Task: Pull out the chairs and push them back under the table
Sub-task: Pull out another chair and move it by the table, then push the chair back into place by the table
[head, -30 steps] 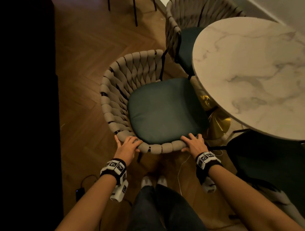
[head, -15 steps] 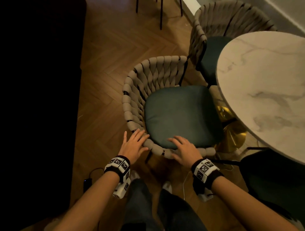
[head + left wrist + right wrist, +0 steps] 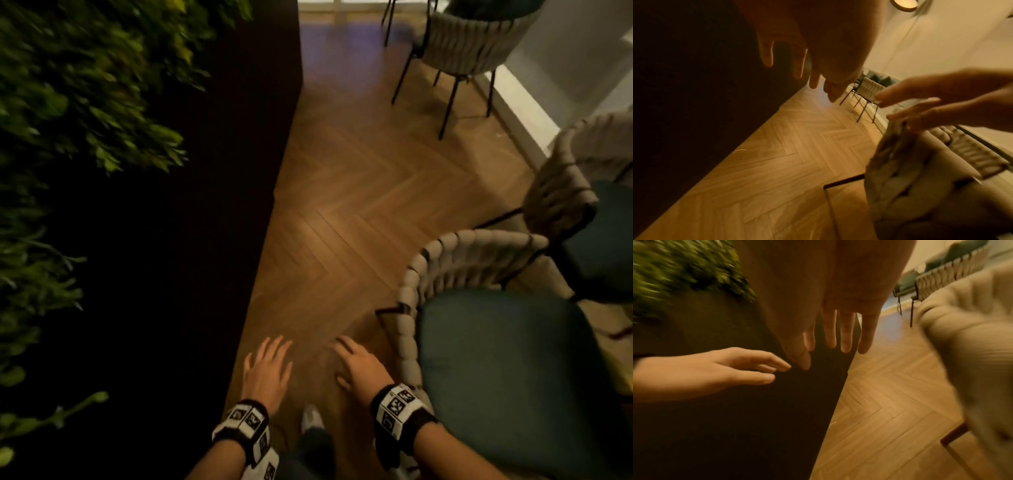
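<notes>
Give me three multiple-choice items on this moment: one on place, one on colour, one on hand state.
1. The nearest chair stands where relative to the hands?
A. to their right
B. to their left
C. behind a plant

2. Its seat cushion is:
A. red
B. dark green
C. white

3. The left hand and right hand are:
A. both gripping the chair
B. one gripping
C. both open, holding nothing

Key: 1 A, the chair fills the lower right; 2 B, dark green in the head view; 3 C, fingers spread over the floor.
</notes>
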Motion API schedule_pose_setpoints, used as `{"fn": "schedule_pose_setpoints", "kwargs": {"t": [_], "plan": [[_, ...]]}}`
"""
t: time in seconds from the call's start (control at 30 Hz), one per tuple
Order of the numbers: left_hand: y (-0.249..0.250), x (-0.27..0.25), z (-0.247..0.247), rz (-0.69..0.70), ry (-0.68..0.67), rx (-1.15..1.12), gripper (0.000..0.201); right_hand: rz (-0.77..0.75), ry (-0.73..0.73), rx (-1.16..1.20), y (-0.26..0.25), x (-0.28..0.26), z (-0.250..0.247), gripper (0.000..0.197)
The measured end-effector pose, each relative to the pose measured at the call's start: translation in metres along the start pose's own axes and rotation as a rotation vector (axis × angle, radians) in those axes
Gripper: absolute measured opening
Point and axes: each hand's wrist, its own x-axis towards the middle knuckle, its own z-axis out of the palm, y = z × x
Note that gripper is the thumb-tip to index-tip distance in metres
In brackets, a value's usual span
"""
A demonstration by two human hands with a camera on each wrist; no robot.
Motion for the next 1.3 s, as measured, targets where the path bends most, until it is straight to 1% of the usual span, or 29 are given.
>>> {"fn": "schedule_pose_setpoints", "kwargs": {"t": [0.1,0.17,0.27,0.37,0.43,0.5,0.6,0.7,0.8,0.87,1.0,1.1,1.17,1.3], "plan": [[-0.029,0.035,-0.020,-0.066,-0.073,-0.012,0.044,0.052,-0.041,0.048,-0.012,0.047,-0.011,0.059],[-0.036,0.064,-0.030,-0.096,-0.169,-0.023,0.044,0.093,-0.076,0.079,-0.013,0.077,-0.020,0.056],[-0.037,0.117,-0.041,-0.116,-0.345,-0.092,0.047,0.147,-0.108,0.130,-0.004,0.125,-0.043,0.053],[-0.032,0.184,-0.054,-0.154,-0.465,-0.143,0.052,0.231,-0.124,0.207,0.017,0.178,-0.071,0.051],[-0.025,0.234,-0.065,-0.157,-0.518,-0.124,0.056,0.297,-0.138,0.270,0.038,0.214,-0.090,0.050],[-0.010,0.286,-0.079,-0.144,-0.536,-0.078,0.056,0.362,-0.164,0.355,0.062,0.247,-0.111,0.050],[0.021,0.361,-0.106,-0.093,-0.552,-0.018,0.049,0.455,-0.174,0.434,0.096,0.285,-0.148,0.053],[0.060,0.432,-0.134,-0.036,-0.584,0.023,0.048,0.540,-0.146,0.492,0.127,0.313,-0.189,0.053],[0.103,0.500,-0.160,0.031,-0.659,0.072,0.047,0.605,-0.105,0.557,0.159,0.329,-0.230,0.053],[0.135,0.547,-0.174,0.089,-0.703,0.122,0.040,0.656,-0.047,0.590,0.183,0.336,-0.257,0.053],[0.210,0.637,-0.188,0.228,-0.703,0.258,0.034,0.774,0.092,0.664,0.236,0.347,-0.303,0.051],[0.281,0.699,-0.188,0.404,-0.703,0.358,0.032,0.889,0.190,0.758,0.285,0.355,-0.332,0.051],[0.337,0.734,-0.193,0.537,-0.699,0.418,0.030,0.986,0.290,0.812,0.314,0.356,-0.355,0.050],[0.455,0.778,-0.195,0.823,-0.680,0.529,0.026,1.132,0.487,0.906,0.366,0.342,-0.394,0.049]]}}
